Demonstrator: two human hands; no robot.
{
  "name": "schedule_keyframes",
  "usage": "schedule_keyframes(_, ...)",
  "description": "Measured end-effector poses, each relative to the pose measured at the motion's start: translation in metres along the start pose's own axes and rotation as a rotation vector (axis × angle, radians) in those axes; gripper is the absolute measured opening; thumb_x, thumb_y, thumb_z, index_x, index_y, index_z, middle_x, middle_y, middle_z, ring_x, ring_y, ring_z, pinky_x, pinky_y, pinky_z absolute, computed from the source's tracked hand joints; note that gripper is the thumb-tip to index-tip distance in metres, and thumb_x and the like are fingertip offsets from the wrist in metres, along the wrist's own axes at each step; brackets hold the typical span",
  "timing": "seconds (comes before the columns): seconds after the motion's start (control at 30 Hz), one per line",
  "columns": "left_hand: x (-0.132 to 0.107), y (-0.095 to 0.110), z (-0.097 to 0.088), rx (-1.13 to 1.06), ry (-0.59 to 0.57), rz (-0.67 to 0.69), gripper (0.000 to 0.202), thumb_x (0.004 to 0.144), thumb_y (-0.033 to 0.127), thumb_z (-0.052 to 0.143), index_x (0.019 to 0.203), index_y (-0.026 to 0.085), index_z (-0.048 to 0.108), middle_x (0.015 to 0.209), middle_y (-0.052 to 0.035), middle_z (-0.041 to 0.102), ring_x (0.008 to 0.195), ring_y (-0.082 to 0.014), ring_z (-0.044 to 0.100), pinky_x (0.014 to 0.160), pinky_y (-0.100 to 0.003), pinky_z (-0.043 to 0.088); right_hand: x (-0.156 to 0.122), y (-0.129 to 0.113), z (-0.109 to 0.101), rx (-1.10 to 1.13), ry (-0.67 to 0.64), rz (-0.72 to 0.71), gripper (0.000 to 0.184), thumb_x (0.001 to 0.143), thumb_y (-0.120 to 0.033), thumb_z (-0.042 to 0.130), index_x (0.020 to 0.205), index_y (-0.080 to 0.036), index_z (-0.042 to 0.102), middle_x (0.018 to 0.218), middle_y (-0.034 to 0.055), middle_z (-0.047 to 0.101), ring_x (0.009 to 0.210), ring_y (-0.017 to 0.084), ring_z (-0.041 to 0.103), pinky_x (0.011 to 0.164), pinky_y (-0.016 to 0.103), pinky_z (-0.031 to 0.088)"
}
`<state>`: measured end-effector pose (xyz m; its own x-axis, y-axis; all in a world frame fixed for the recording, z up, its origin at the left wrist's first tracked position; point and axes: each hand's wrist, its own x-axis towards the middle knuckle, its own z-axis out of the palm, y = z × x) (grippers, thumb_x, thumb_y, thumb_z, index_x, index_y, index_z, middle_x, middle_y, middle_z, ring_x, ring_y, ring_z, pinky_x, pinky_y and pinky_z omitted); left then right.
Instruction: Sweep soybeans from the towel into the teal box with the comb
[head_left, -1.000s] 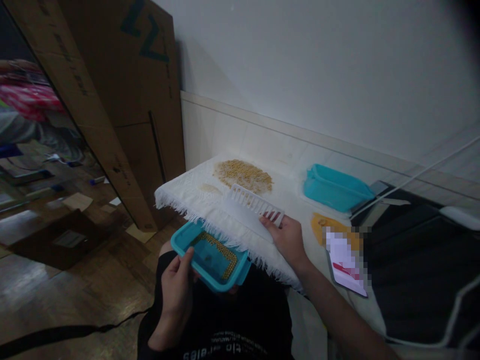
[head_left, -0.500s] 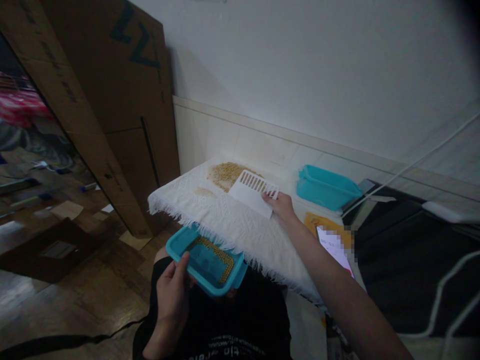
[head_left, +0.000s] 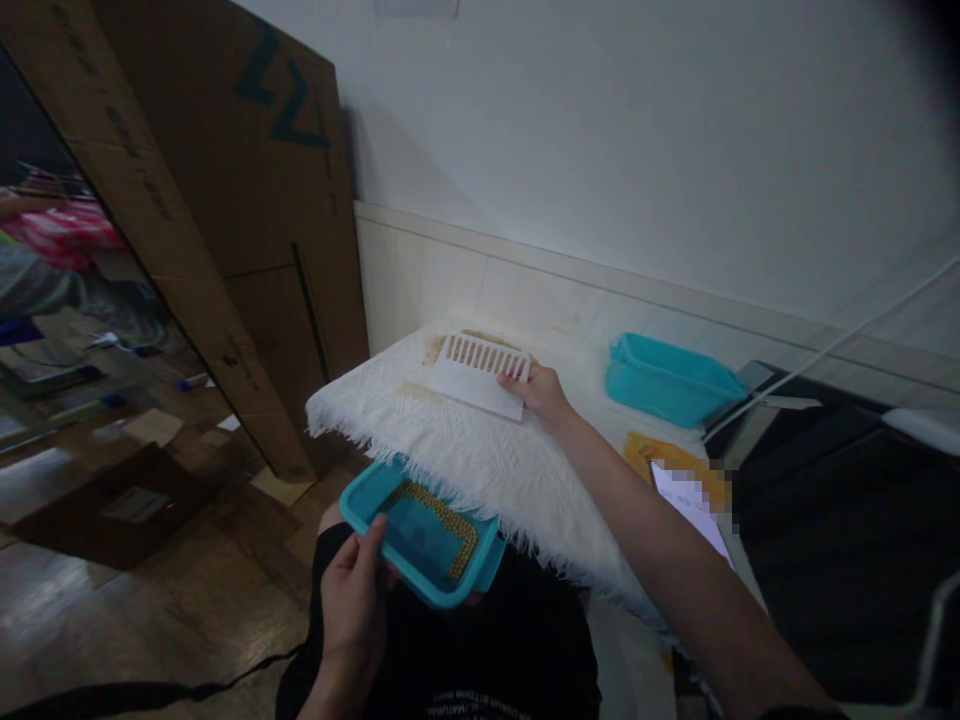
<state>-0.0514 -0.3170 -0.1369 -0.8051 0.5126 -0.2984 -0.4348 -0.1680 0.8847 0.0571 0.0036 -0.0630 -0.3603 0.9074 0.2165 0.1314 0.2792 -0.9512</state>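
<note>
My left hand (head_left: pixel 352 585) grips the near left rim of a blue plastic tray (head_left: pixel 431 600), thumb on top, just below the fringed edge of a white cloth (head_left: pixel 390 440). Small yellow bean-like grains (head_left: pixel 442 510) line the tray's far and right sides. Over on the cloth, my right hand (head_left: pixel 544 392) is closed on the right end of a flat white slotted plate (head_left: pixel 480 385). The plate lies over a pile of tan grains (head_left: pixel 433 350), hiding most of it. A fainter tan patch (head_left: pixel 416 392) shows in front.
A second blue tray (head_left: pixel 671 385) stands at the back right by the wall. A phone (head_left: pixel 686 505) rests on an orange cloth (head_left: pixel 641 450) nearer me. A tall cardboard box (head_left: pixel 247 230) rises on the left; a person's red sleeve (head_left: pixel 64 235) shows beyond. A white cable (head_left: pixel 840 345) crosses right.
My right hand has moved the slotted plate left and away from me, over the grain pile, which is now mostly covered. My left hand still holds the tray beneath the cloth's edge.
</note>
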Motion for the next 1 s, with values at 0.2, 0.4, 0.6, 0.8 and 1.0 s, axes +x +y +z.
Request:
schedule_keyframes(0.2, -0.001, 0.001, -0.001, 0.041, 0.005, 0.018, 0.051, 0.060, 0.058, 0.086, 0.053, 0.019, 0.053, 0.047, 0.0058, 0.045, 0.044, -0.0089, 0.040, 0.043, -0.021, 0.033, 0.014, 0.017, 0.001, -0.034, 0.084, 0.007, 0.040, 0.055, -0.046, 0.085, 0.081, -0.016, 0.076, 0.078, 0.0057, 0.076, 0.074, 0.022, 0.068, 0.065, 0.031, 0.052)
schedule_keyframes(0.4, 0.003, -0.007, -0.002, 0.000, -0.006, -0.015, 0.049, 0.060, 0.056, 0.088, 0.056, 0.018, 0.057, 0.047, 0.0057, 0.047, 0.044, -0.0084, 0.041, 0.043, -0.020, 0.033, 0.033, 0.024, -0.017, -0.009, 0.148, 0.039, 0.045, 0.055, -0.046, 0.084, 0.086, -0.013, 0.076, 0.079, 0.0064, 0.077, 0.074, 0.022, 0.069, 0.066, 0.032, 0.053)
schedule_keyframes(0.6, 0.003, -0.008, -0.004, 0.017, -0.012, -0.016, 0.048, 0.063, 0.056, 0.086, 0.057, 0.018, 0.057, 0.047, 0.0053, 0.047, 0.045, -0.0090, 0.041, 0.044, -0.021, 0.035, 0.044, 0.020, -0.030, 0.025, 0.180, 0.047, 0.045, 0.051, -0.044, 0.087, 0.081, -0.013, 0.075, 0.079, 0.0078, 0.077, 0.071, 0.023, 0.070, 0.062, 0.032, 0.053)
schedule_keyframes(0.8, 0.003, -0.009, -0.002, 0.004, -0.016, -0.015, 0.047, 0.062, 0.054, 0.087, 0.057, 0.019, 0.057, 0.048, 0.0054, 0.047, 0.045, -0.0095, 0.041, 0.043, -0.021, 0.035, 0.045, 0.018, -0.043, 0.022, 0.269, 0.001, 0.048, 0.062, -0.052, 0.081, 0.091, -0.015, 0.074, 0.090, 0.0089, 0.078, 0.080, 0.023, 0.072, 0.065, 0.031, 0.055)
schedule_keyframes(1.0, 0.000, -0.009, 0.000, 0.035, -0.016, -0.014, 0.049, 0.062, 0.057, 0.086, 0.054, 0.019, 0.056, 0.047, 0.0052, 0.046, 0.044, -0.0093, 0.040, 0.043, -0.022, 0.034, 0.031, 0.028, -0.040, -0.114, 0.355, -0.045, 0.048, 0.060, -0.054, 0.081, 0.084, -0.013, 0.076, 0.081, 0.0085, 0.078, 0.079, 0.025, 0.070, 0.067, 0.031, 0.052)
